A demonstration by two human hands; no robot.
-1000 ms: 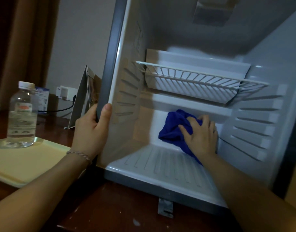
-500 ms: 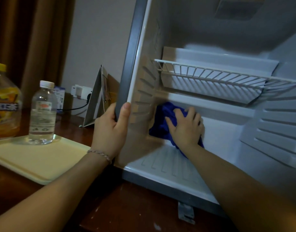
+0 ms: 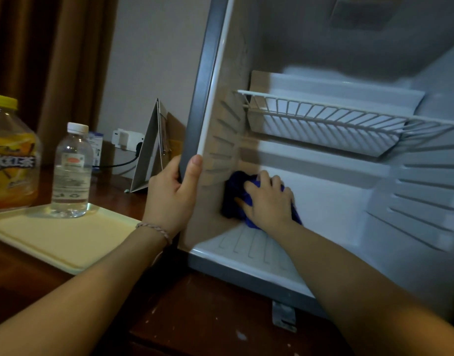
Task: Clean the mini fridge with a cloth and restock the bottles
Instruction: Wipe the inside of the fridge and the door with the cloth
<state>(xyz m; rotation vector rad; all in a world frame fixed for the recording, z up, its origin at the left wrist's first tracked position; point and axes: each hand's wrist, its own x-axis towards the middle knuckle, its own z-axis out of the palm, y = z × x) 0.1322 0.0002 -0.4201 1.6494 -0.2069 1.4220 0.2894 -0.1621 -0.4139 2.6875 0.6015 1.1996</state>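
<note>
The open mini fridge (image 3: 349, 196) stands on a dark wooden surface, its white inside bare apart from a wire shelf (image 3: 331, 119). My left hand (image 3: 173, 196) grips the fridge's grey left front edge, thumb on the inner side. My right hand (image 3: 268, 200) presses a bunched blue cloth (image 3: 232, 199) into the lower back left corner, against the left wall. A clear water bottle (image 3: 71, 170) with a white cap stands on a cream tray (image 3: 64, 237) to the left. A larger yellow-capped drink bottle (image 3: 11, 155) stands at the far left edge.
A folded card stand (image 3: 150, 150) leans beside the fridge, with a wall socket and black cable (image 3: 126, 140) behind it. Brown curtains (image 3: 41, 60) hang at the back left. A metal hinge bracket (image 3: 283, 316) sticks out below the fridge's front edge.
My right hand has slid the blue cloth leftward along the back of the fridge into the left corner. The view has shifted right to left, bringing the yellow-capped bottle into sight.
</note>
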